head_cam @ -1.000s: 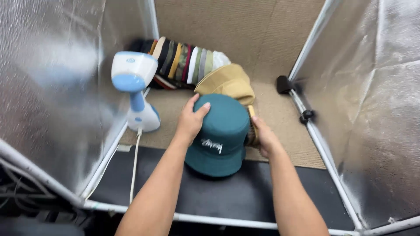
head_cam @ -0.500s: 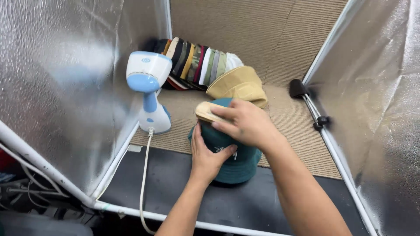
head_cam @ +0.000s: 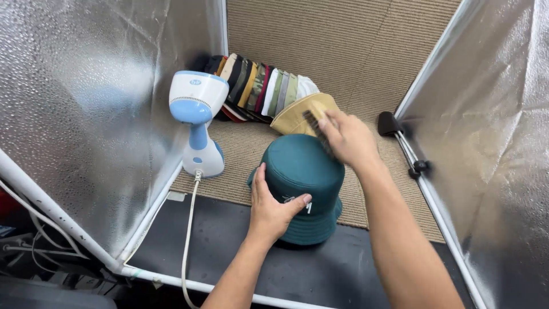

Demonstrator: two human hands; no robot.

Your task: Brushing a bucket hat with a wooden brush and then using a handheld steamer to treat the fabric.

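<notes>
Head view:
- Teal bucket hat (head_cam: 303, 171) sits at frame centre, half on the black mat (head_cam: 189, 246), half on the tan carpet (head_cam: 343, 51).
- Left hand (head_cam: 273, 212) lies flat against the hat's near side, at 7 o'clock of its crown, fingers spread.
- Right hand (head_cam: 349, 137) is closed around a dark brush (head_cam: 316, 127), bristles on the crown at 1 o'clock.
- Tan hat (head_cam: 294, 117) lies just behind.
- White-and-blue garment steamer (head_cam: 197, 123) stands at 9 o'clock.
- Row of folded caps (head_cam: 257, 86) at 11 o'clock.
</notes>
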